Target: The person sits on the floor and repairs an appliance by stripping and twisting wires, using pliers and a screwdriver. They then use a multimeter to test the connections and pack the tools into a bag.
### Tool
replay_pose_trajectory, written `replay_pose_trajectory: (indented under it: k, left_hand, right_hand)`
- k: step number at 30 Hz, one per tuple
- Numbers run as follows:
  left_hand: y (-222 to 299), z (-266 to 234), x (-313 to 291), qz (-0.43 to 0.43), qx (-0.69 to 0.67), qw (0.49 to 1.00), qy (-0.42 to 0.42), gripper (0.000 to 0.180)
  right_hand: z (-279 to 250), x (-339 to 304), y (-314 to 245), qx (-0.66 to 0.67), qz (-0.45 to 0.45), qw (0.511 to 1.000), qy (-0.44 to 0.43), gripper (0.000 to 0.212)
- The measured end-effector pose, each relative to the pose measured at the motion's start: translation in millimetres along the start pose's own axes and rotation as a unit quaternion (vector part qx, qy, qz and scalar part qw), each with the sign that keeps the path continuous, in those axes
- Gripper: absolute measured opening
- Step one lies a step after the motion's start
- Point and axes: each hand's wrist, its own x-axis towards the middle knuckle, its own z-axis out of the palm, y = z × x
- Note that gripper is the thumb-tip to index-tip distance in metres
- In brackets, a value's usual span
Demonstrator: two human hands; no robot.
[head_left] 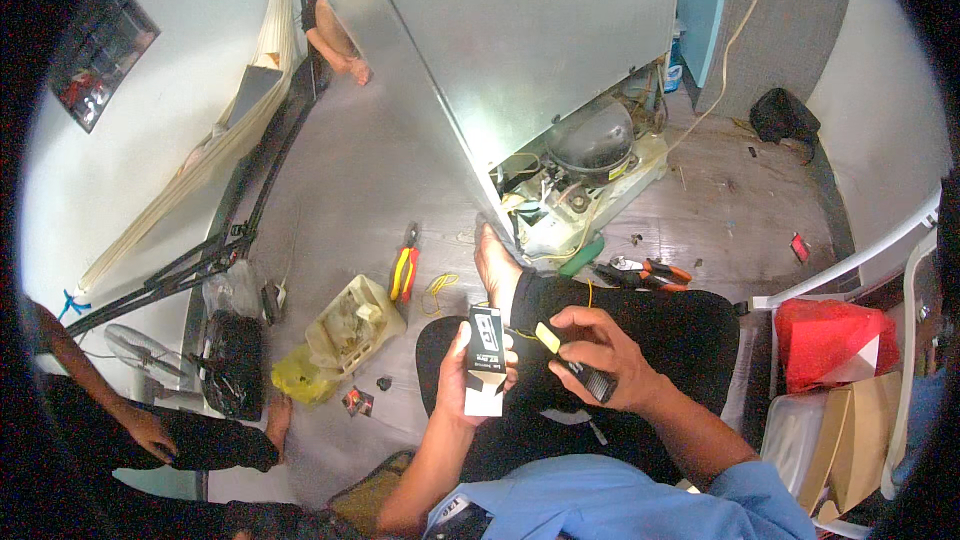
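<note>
My left hand (455,380) is wrapped round a small black-and-white cardboard box (487,335), held upright with a white flap at its near end. Just to the right, my right hand (625,365) grips a small black object (592,380) with a yellow-green end piece (548,338); its exact kind does not show. Both hands are above my lap. Beyond them stands a grey refrigerator (560,20), its lower compartment exposed, showing a black compressor (590,145) and loose wires.
Red-and-yellow pliers (404,272) and orange-handled pliers (650,275) lie on the floor. A cream plastic tray (350,325) sits on the left by a yellow bag (303,375). Another person's hand (148,435) is at far left. A red bag (830,340) is at right.
</note>
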Motion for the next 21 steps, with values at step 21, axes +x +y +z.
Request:
replay_pose_trajectory:
  k: [21]
  left_hand:
    - [-8,6,1,0.033,0.015,0.999,0.036,0.045]
  right_hand:
    - [4,-18,-1,-0.079,0.028,0.993,-0.081,0.053]
